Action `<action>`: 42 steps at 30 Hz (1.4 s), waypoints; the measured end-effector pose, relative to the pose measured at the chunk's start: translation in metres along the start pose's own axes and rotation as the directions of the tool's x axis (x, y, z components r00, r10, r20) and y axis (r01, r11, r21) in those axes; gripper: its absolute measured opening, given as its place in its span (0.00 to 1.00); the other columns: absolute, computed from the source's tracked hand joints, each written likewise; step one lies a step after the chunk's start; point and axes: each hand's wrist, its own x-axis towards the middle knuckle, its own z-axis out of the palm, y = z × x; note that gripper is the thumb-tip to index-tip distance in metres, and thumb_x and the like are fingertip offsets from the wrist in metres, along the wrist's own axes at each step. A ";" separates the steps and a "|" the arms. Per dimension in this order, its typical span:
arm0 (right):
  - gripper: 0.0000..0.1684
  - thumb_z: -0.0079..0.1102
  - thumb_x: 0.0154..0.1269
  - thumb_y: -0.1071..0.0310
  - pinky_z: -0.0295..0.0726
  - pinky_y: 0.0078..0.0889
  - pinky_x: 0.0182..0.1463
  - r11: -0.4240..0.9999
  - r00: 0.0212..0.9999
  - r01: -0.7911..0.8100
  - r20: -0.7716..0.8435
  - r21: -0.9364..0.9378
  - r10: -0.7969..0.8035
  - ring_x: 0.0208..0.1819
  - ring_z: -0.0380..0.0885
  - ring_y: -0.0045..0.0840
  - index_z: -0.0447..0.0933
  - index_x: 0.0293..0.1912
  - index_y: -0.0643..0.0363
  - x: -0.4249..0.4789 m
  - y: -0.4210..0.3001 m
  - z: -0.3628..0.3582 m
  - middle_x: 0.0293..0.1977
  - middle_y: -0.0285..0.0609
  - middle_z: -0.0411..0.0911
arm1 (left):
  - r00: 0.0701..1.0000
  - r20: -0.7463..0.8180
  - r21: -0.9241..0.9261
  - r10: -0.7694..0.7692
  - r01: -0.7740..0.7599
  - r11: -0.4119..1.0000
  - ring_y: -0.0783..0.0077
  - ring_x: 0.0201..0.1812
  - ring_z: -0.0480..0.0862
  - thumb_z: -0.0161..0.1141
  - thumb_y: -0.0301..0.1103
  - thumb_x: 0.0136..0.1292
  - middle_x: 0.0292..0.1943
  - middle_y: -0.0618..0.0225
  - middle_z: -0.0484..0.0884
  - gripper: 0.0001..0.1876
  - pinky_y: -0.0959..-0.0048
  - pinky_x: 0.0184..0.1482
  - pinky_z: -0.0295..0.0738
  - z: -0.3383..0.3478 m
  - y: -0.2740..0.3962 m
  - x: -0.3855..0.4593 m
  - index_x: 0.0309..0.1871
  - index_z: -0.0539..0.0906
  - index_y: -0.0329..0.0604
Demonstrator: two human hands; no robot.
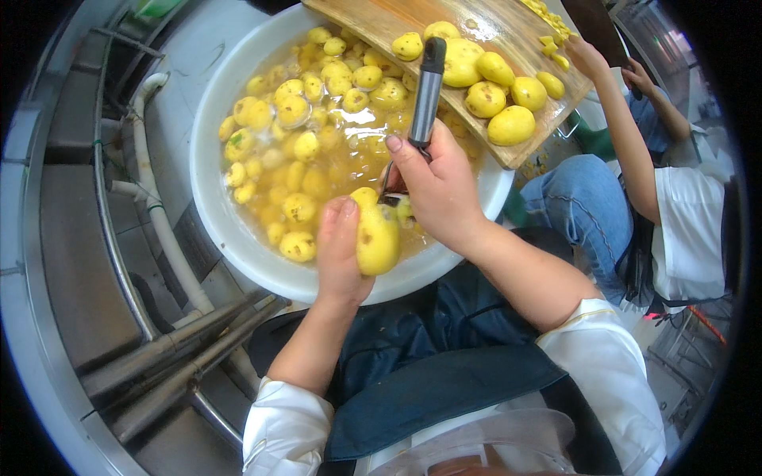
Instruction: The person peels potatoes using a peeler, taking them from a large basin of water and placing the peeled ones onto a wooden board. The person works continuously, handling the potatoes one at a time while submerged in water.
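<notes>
My left hand (340, 253) holds a peeled yellow potato (378, 241) over the near part of a large white tub (205, 172). In my right hand (443, 184) is a vegetable peeler (427, 98) with a metal and black handle pointing away from me, its blade at the top right side of the potato. Cloudy water fills the tub, and many yellow potatoes (299, 208) float or lie in it. A wooden cutting board (381, 30) rests across the tub's far right rim, bearing several whole potatoes (511, 125) and cut pieces (547, 44).
At the right a co-worker's hand (586, 58) touches the board near the cut pieces; the other hand (640, 80) holds a large knife (595, 27). White pipes (161, 220) and metal rails (178, 351) run along the left. Peelings lie on the floor beyond the board's corner.
</notes>
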 end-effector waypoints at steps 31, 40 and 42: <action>0.09 0.51 0.71 0.64 0.77 0.19 0.36 0.961 0.998 -0.016 0.067 0.277 -0.002 0.30 0.77 0.18 0.66 0.38 0.59 0.018 -0.013 -0.019 0.24 0.35 0.73 | 0.964 0.202 -0.247 -0.171 0.219 0.944 0.64 0.52 0.78 0.40 0.46 0.73 0.53 0.60 0.75 0.20 0.60 0.52 0.76 -0.006 0.016 0.014 0.60 0.67 0.43; 0.10 0.48 0.72 0.61 0.77 0.21 0.39 0.814 0.904 -0.419 0.268 0.402 0.334 0.36 0.78 0.22 0.68 0.40 0.58 0.012 -0.015 -0.010 0.31 0.38 0.77 | 0.941 0.281 -0.346 -0.188 0.282 0.895 0.56 0.63 0.69 0.40 0.47 0.72 0.61 0.58 0.69 0.26 0.52 0.64 0.63 0.006 0.029 0.002 0.68 0.60 0.43; 0.11 0.48 0.72 0.61 0.76 0.21 0.41 0.862 0.905 -0.397 0.289 0.314 0.312 0.37 0.76 0.21 0.69 0.42 0.59 0.009 -0.006 -0.005 0.34 0.38 0.77 | 0.921 0.333 -0.335 -0.203 0.317 0.887 0.56 0.64 0.67 0.40 0.48 0.72 0.62 0.57 0.69 0.28 0.52 0.66 0.61 0.004 0.030 0.002 0.69 0.58 0.44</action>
